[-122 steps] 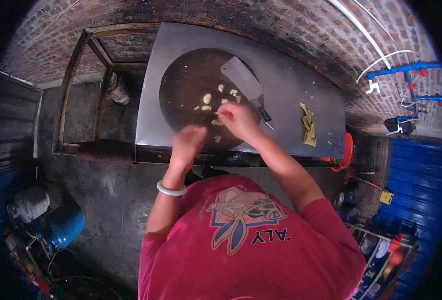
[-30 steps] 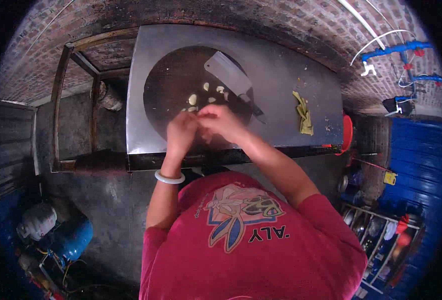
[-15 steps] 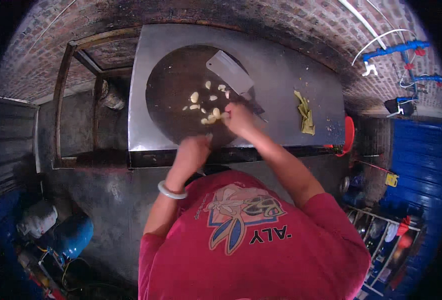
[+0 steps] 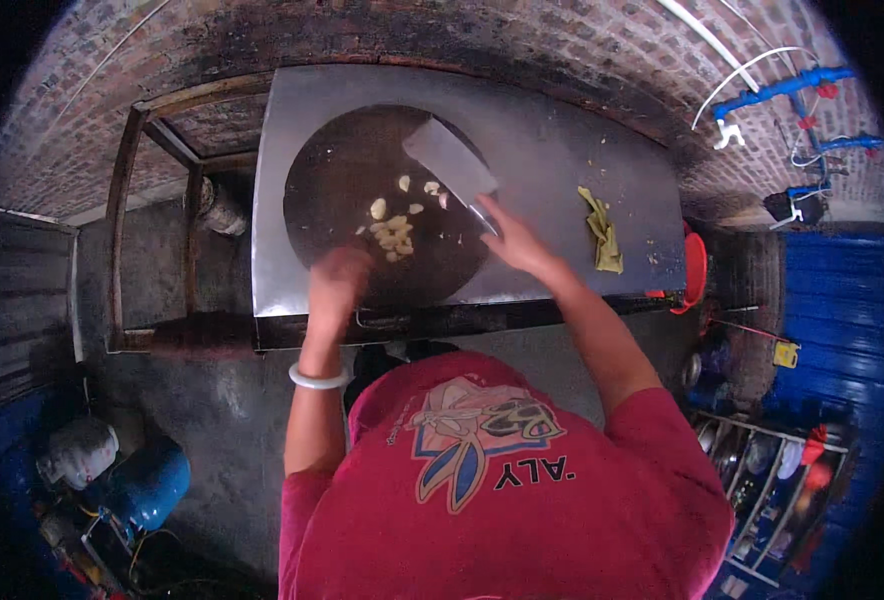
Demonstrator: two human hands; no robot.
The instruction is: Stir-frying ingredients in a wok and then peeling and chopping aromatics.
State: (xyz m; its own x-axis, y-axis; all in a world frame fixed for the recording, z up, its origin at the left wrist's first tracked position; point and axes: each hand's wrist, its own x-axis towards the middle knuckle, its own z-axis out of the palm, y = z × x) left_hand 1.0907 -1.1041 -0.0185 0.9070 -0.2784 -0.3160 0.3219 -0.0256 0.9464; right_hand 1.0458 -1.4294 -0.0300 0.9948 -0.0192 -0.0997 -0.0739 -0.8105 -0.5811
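Since half a second ago, the right hand has moved from the pale clove-like pieces to the handle of the cleaver, at the right edge of the round board. The left hand has also shifted, and is now over the near-left edge of the board. It is blurred, so from here I cannot tell if its fingers are open or closed, or whether something is in them. The right fingers touch the handle and partly cover it; how tightly they close I cannot make out. The two hands are well apart. The pieces lie loosely around the middle of the board, and the right hand no longer hides them. Well to the right of the board lies a crumpled yellow-green bundle, its material unclear to me.
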